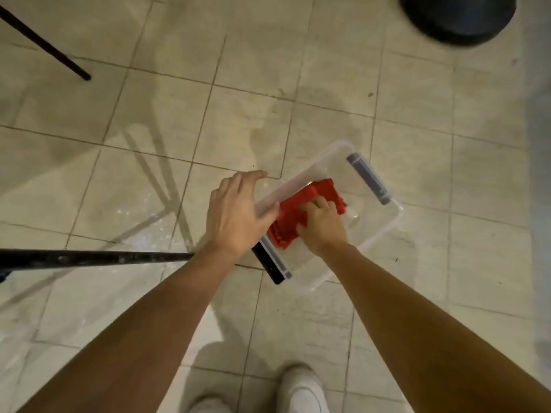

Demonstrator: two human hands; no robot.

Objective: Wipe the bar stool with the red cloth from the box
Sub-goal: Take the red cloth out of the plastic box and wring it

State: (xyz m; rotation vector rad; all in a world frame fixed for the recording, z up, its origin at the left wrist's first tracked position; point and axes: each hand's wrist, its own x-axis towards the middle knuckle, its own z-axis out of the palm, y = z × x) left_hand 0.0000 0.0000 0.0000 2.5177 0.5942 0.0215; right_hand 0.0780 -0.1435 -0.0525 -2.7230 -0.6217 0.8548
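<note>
1. Right at the bottom edge, two white shoes (pixel 301 391) stand on the floor, toes pointing up the frame; I can make out no writing on them.
2. The floor (pixel 167 120) is pale beige square tile with dark grout lines, scuffed and dimly lit, with thin leg-shaped shadows across it.
3. Both bare forearms reach forward and down. A black bar (pixel 89 259) runs in from the left edge and passes under the left wrist.
4. Left hand (pixel 235 213): fingers spread, palm down, resting on the near-left rim of the box.
5. Right hand (pixel 322 225): down inside the box, fingers curled and pressing into the red cloth (pixel 292 216), gripping a bunch of it.
6. The box itself, a clear plastic storage box (pixel 384 225), sits open on the tiles at an angle, with dark clip handles at both short ends. The cloth, ribbed and crumpled, is the only thing in it. No label is readable.
7. Further off, a thin black leg (pixel 44 44) slants in at upper left.
8. Top right, the round black bar stool (pixel 459 16) seat, blurred, well apart from the box.
</note>
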